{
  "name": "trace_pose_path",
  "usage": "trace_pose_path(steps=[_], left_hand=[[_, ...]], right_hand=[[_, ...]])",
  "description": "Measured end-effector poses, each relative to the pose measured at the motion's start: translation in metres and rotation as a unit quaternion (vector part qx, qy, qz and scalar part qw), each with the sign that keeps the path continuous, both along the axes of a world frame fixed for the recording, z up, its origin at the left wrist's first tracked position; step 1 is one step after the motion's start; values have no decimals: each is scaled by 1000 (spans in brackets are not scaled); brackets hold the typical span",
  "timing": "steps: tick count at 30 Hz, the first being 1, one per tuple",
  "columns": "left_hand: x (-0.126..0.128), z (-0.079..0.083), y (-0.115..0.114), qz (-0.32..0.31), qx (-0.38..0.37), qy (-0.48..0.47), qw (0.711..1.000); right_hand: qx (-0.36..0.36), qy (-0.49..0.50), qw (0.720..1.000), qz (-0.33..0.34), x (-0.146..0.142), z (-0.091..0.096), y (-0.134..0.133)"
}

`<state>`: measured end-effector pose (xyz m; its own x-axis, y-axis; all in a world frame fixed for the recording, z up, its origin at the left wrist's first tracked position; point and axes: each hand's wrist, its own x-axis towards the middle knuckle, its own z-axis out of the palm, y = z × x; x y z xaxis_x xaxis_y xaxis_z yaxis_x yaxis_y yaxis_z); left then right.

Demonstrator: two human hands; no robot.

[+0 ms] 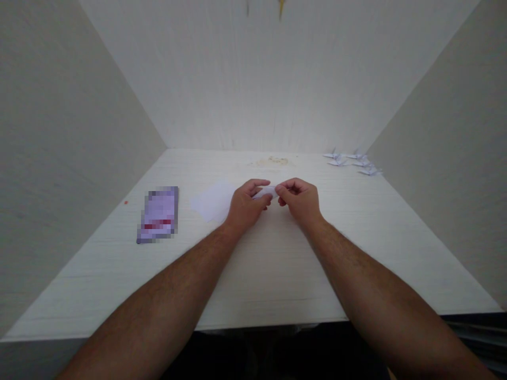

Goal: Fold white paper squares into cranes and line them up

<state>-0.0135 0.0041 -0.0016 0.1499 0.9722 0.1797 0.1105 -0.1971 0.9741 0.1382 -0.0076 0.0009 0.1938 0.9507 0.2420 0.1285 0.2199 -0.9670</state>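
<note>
Between my two hands, a little above the tabletop, is a small folded piece of white paper (pixel 268 191). My left hand (pixel 249 203) pinches its left part between thumb and fingers. At its right end my right hand (pixel 298 198) grips it with thumb and forefinger. The fingers cover much of the paper, so its full folded shape is hidden. Just left of my left hand lies a loose pile of white paper sheets (pixel 212 200), partly covered by that hand.
Several folded paper cranes (pixel 352 161) stand at the back right of the white table (pixel 269 274). A blurred-out purple flat device (pixel 160 214) lies at the left, near a small orange spot (pixel 126 202). Walls (pixel 273 84) enclose the back and both sides.
</note>
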Motion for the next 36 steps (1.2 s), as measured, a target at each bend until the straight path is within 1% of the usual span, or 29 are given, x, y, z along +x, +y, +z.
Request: trace_pose_path(steps=[4, 8, 10, 14, 21, 24, 27, 31, 36], left_hand=[[-3, -2, 4, 32, -13, -26, 999], [-3, -8, 8, 25, -6, -93, 995], [-3, -10, 9, 20, 3, -111, 994], [-4, -10, 9, 23, 13, -78, 997], [-6, -4, 6, 34, 23, -11, 999], [-6, -2, 6, 38, 12, -27, 999], [-5, -3, 6, 30, -4, -51, 998], [-4, -4, 6, 20, -6, -33, 999], [-4, -5, 6, 20, 6, -17, 1000]], right_hand=[[-14, 1, 1000, -6, 1, -1, 0], [-44, 1, 999, 24, 1, -2, 0], [-52, -4, 998, 32, 1, -2, 0], [-62, -10, 997, 41, 1, -1, -1], [-66, -36, 995, 59, 0, 1, -1], [-63, -45, 995, 69, -1, 1, -1], [-43, -46, 996, 64, 0, -1, 0], [-16, -47, 998, 46, 1, -4, 2], [-12, -54, 998, 36, 0, -2, 1]])
